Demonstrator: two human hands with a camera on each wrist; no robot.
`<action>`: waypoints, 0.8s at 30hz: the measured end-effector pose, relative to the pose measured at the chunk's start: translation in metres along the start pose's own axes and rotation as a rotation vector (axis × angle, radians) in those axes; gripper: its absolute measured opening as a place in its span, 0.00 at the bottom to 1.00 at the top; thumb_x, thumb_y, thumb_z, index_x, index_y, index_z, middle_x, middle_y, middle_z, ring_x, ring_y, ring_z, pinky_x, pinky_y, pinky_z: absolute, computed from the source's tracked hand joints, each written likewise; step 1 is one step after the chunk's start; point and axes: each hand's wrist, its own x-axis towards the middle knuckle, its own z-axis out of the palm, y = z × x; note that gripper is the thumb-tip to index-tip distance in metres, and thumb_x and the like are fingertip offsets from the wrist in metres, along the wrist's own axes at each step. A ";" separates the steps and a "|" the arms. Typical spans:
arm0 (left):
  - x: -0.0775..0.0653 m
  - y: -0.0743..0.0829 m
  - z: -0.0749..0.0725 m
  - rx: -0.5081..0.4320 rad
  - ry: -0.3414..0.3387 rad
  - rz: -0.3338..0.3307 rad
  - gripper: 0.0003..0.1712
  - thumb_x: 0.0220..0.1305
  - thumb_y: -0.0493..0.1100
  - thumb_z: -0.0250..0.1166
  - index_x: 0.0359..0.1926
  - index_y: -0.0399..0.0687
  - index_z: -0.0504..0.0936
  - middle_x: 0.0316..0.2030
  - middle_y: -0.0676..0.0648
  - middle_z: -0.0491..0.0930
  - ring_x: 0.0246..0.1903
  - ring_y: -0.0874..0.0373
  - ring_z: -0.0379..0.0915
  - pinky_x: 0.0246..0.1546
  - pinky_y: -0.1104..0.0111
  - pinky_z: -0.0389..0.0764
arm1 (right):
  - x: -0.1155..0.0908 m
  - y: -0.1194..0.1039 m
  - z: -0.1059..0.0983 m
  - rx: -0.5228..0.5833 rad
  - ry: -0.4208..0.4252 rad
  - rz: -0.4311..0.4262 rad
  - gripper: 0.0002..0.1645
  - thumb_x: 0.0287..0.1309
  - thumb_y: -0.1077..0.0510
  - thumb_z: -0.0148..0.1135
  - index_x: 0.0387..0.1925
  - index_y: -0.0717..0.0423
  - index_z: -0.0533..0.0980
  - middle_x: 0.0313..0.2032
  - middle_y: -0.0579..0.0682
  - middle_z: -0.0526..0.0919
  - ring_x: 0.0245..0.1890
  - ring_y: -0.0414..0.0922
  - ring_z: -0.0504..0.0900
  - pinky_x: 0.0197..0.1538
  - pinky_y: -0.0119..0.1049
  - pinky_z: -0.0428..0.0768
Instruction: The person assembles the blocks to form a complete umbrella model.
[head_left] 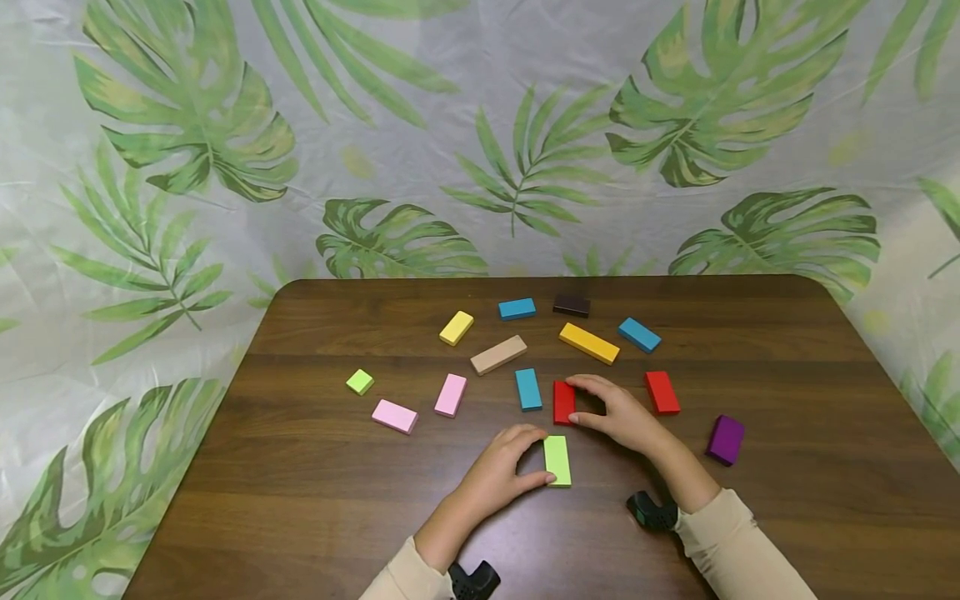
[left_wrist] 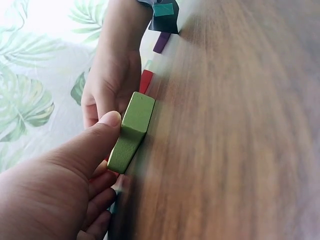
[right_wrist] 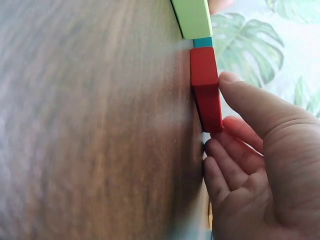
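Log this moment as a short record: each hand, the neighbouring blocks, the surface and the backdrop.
Left hand: pinches larger green block
Right hand: pinches red block
Left of held red: blue block, apart
Right of right hand: second red block, purple block
Surface: brown table
Backdrop: leaf-print sheet

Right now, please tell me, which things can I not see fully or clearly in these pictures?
- Head view: underside of the red block at the right hand, hidden by its own top.
- Head view: left sleeve, cut off by the bottom edge.
- Left wrist view: right fingertips, hidden behind the left hand.
- Right wrist view: light green block, cut off by the top edge.
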 end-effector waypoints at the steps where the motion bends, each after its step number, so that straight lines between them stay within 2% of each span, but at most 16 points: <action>1: 0.000 0.000 0.000 -0.001 0.000 0.000 0.29 0.52 0.51 0.67 0.52 0.42 0.73 0.49 0.49 0.72 0.50 0.56 0.67 0.53 0.67 0.65 | 0.000 0.000 0.000 -0.001 0.001 -0.004 0.33 0.50 0.53 0.66 0.57 0.59 0.68 0.56 0.57 0.69 0.57 0.53 0.65 0.56 0.52 0.62; 9: 0.000 0.000 0.000 -0.004 0.004 -0.010 0.31 0.51 0.53 0.67 0.53 0.43 0.72 0.49 0.49 0.72 0.51 0.57 0.66 0.53 0.67 0.65 | 0.001 -0.003 0.004 -0.003 0.000 -0.061 0.32 0.49 0.54 0.66 0.55 0.61 0.69 0.54 0.57 0.71 0.55 0.54 0.67 0.55 0.52 0.64; 24: 0.000 -0.001 0.002 -0.025 0.017 -0.023 0.32 0.50 0.53 0.68 0.53 0.44 0.72 0.50 0.51 0.71 0.52 0.58 0.65 0.54 0.68 0.64 | 0.001 -0.009 0.007 0.030 -0.048 -0.040 0.34 0.49 0.50 0.66 0.57 0.58 0.69 0.55 0.54 0.71 0.56 0.52 0.66 0.56 0.52 0.63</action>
